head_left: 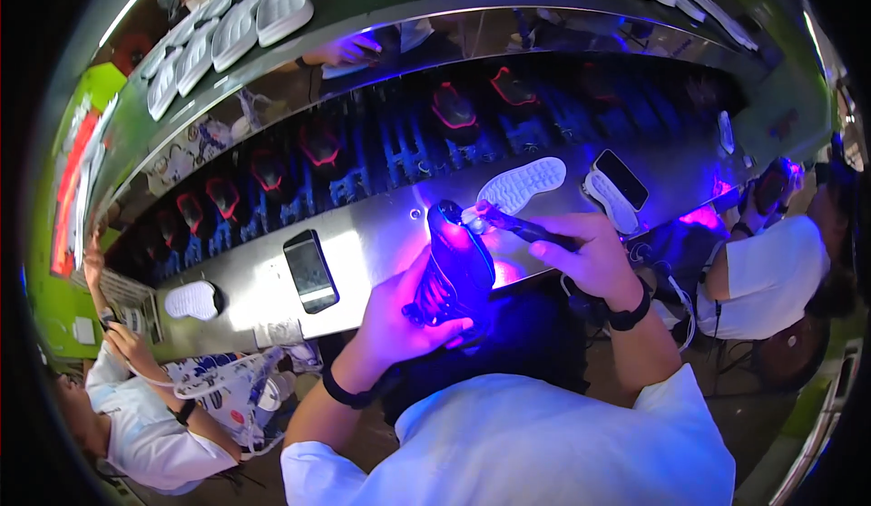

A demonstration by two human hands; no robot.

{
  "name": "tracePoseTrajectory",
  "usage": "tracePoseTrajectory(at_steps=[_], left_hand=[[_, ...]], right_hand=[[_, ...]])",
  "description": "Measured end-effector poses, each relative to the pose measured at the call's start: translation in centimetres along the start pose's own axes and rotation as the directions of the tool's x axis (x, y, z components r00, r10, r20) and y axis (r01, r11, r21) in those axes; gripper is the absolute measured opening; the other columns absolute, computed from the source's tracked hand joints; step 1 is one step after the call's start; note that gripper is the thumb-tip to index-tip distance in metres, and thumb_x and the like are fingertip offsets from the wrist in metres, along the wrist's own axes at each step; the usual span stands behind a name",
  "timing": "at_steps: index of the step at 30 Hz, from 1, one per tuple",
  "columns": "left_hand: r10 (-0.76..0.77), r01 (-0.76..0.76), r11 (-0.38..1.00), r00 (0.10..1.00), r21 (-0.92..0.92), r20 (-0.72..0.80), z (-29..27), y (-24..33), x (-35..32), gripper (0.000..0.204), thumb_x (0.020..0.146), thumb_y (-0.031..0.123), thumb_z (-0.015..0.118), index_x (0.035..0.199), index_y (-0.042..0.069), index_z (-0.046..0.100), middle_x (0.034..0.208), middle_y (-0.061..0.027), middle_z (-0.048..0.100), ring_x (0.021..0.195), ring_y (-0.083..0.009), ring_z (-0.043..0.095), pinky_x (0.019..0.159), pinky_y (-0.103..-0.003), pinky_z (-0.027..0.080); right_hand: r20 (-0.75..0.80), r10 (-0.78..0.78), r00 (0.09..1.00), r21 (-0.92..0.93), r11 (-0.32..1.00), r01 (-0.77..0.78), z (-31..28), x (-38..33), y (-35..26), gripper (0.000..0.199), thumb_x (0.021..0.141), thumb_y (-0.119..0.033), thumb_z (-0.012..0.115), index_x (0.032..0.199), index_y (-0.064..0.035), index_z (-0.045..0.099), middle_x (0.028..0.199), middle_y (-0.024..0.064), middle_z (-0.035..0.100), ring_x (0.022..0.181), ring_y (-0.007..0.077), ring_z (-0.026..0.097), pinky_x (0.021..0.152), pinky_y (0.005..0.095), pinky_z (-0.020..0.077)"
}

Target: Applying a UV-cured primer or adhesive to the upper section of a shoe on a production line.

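My left hand (399, 311) is closed around a dark shoe upper (461, 266), which stands tilted under violet light, its toe end pointing away from me. In my right hand (594, 257) is a brush (531, 228) with a dark handle. Its pale tip meets, or nearly meets, the edge of the upper near the toe; the exact contact is too bright to tell. Just beyond the brush, a white shoe sole (522, 185) lies on the metal bench (381, 225). The palm side of my left hand is partly hidden by the upper.
Phones lie left (309, 271) and right (620, 180), the right one on a white sole (612, 202). Behind the bench, a dark conveyor carries several red-edged shoe uppers (454, 107). White soles (284, 7) fill the shelf above. Co-workers sit left (154, 424) and right (771, 275).
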State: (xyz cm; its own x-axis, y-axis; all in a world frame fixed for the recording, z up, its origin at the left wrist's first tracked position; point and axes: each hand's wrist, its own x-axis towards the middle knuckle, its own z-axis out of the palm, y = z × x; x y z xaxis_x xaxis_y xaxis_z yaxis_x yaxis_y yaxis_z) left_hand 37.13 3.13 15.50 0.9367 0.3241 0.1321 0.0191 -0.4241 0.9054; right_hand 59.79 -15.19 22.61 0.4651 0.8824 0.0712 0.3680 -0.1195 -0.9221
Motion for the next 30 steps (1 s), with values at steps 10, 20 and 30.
tracePoseTrajectory(at_steps=[10, 20, 30], left_hand=[[-0.114, 0.176, 0.913, 0.976, -0.369, 0.186, 2.8, 3.6, 0.9, 0.09, 0.076, 0.015, 0.091, 0.151, 0.001, 0.043, 0.129, -0.0078, 0.068, 0.118, -0.018, 0.065, 0.102, -0.036, 0.052], [-0.302, 0.365, 0.549, 0.925, -0.752, 0.229, 3.8, 1.0, 0.7, 0.067, 0.084, 0.015, 0.084, 0.139, -0.001, 0.049, 0.123, -0.0117, 0.066, 0.112, -0.021, 0.066, 0.1, -0.039, 0.053], [-0.296, 0.331, 0.513, 0.934, -0.792, 0.199, 3.3, 0.5, 0.2, 0.07, 0.087, 0.015, 0.081, 0.144, -0.001, 0.045, 0.128, -0.0123, 0.063, 0.117, -0.0224, 0.064, 0.102, -0.04, 0.052]], right_hand=[[0.084, -0.059, 0.995, 0.221, 0.975, 0.039, -2.7, -2.5, 2.8, 0.038, 0.093, -0.01, 0.075, 0.13, -0.0042, 0.069, 0.102, 0.0021, 0.075, 0.087, 0.007, 0.064, 0.083, 0.0255, 0.0525], [0.089, 0.041, 0.995, 0.137, 0.989, -0.053, -0.8, -5.0, 7.6, 0.031, 0.09, -0.01, 0.077, 0.12, -0.0018, 0.073, 0.096, 0.008, 0.077, 0.083, 0.0094, 0.065, 0.08, 0.0273, 0.0518], [0.077, 0.053, 0.996, -0.088, 0.995, -0.046, -0.2, -5.9, 6.6, 0.035, 0.09, -0.017, 0.079, 0.12, -0.0004, 0.072, 0.097, 0.0093, 0.075, 0.09, 0.0165, 0.07, 0.082, 0.0332, 0.0531]])
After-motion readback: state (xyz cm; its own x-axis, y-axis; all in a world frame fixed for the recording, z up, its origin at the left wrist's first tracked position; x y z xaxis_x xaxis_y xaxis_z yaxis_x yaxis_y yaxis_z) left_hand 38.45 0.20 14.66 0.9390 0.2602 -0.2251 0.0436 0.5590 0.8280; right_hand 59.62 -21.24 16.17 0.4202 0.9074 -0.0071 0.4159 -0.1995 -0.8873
